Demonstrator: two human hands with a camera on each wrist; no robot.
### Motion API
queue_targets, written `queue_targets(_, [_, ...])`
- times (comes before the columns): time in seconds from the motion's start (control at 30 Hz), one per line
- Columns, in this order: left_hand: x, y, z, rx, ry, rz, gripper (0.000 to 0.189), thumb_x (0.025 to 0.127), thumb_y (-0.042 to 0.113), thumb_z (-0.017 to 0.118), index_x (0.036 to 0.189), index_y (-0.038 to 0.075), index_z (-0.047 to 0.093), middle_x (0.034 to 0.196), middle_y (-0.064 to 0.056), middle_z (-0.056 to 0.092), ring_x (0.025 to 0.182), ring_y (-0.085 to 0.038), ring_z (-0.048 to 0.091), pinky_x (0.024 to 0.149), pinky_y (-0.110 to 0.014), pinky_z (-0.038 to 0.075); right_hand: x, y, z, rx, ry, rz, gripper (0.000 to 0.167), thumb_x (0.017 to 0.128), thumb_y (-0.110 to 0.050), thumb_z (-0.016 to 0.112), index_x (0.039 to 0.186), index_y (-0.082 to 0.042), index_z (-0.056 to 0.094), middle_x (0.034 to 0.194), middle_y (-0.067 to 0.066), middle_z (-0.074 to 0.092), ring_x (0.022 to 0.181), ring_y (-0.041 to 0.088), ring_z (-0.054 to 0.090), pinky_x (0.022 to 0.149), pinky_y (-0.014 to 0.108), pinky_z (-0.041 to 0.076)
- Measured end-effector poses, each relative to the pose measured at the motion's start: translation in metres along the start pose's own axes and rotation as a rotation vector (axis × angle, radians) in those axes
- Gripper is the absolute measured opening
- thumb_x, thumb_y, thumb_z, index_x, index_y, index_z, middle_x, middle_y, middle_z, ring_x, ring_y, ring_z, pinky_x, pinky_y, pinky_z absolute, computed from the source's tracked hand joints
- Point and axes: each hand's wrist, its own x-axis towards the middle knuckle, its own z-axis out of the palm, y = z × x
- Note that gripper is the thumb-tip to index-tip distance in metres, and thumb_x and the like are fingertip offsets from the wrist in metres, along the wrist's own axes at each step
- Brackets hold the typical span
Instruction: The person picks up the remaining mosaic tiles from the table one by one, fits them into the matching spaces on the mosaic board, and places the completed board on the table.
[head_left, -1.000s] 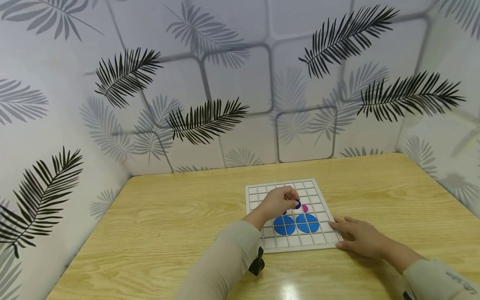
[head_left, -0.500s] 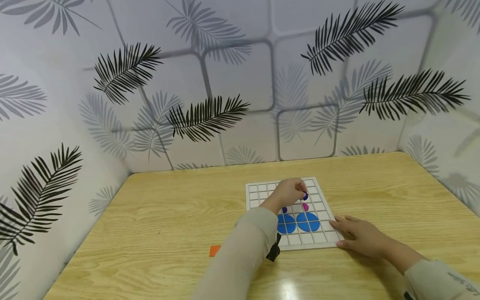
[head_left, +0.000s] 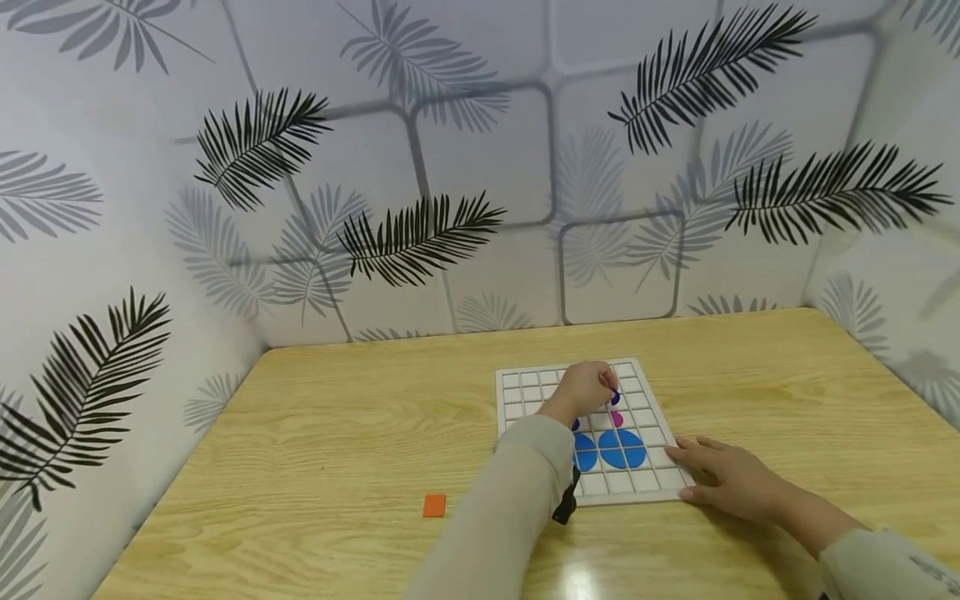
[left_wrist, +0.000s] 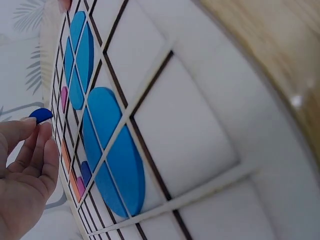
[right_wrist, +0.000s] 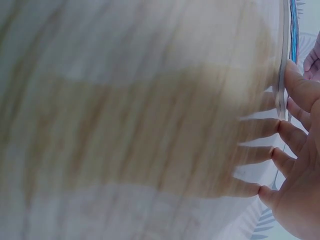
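Note:
A small dark blue piece with a rounded edge (left_wrist: pixel 41 115) is pinched between thumb and fingers of my left hand (head_left: pixel 585 390), over the far part of a white gridded board (head_left: pixel 660 481). In the left wrist view it appears apart from the grid. On the board lie two light blue discs (head_left: pixel 622 450), crossed by the grid lines, and a pink piece (head_left: pixel 618 419). Another dark blue piece (left_wrist: pixel 86 173), a second pink one (left_wrist: pixel 80 186) and orange pieces (left_wrist: pixel 66 159) sit in cells too. My right hand (head_left: pixel 738 483) rests at the board's right edge, fingers extended, fingertips on the table.
An orange square (head_left: pixel 434 505) lies on the wooden table (head_left: pixel 337 433), left of my left forearm. A leaf-patterned wall (head_left: pixel 510 275) rises behind the table. My left sleeve covers the board's near left part in the head view.
My left hand has moved right and slightly farther over the board with the dark blue piece. The orange square has come into sight beside the sleeve. My right hand stays at the board's edge.

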Motion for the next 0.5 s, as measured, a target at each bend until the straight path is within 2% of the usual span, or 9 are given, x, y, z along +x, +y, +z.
queue_targets(0.13, [0.002,-0.001,0.003,0.026,0.007,-0.010,0.006,0.078,0.003,0.058,0.077,0.009,0.060,0.077,0.000,0.059,0.068,-0.009,0.047,0.059,-0.018,0.037,0.000,0.001,0.001,0.001,0.001,0.003,0.057,0.076,-0.040,0.060,0.119,-0.003,0.051,0.122,0.022,0.044,0.109,0.044,0.037,0.083,0.055,0.031])
queue_targets(0.43, [0.005,-0.005,0.010,0.024,0.006,-0.062,0.005,0.080,0.004,0.059,0.078,0.009,0.060,0.070,0.003,0.054,0.062,-0.009,0.045,0.056,-0.019,0.037,0.000,-0.001,0.000,0.010,0.019,-0.006,0.057,0.077,-0.040,0.060,0.118,-0.003,0.051,0.121,0.022,0.045,0.109,0.045,0.037,0.082,0.056,0.031])
queue_targets(0.5, [0.014,-0.011,0.017,0.054,0.006,-0.074,0.004,0.079,0.006,0.060,0.079,0.010,0.061,0.072,0.003,0.055,0.065,-0.010,0.047,0.058,-0.021,0.039,0.000,0.000,0.000,0.007,0.021,-0.006,0.057,0.076,-0.040,0.060,0.118,-0.003,0.051,0.121,0.022,0.045,0.109,0.045,0.037,0.082,0.056,0.031])
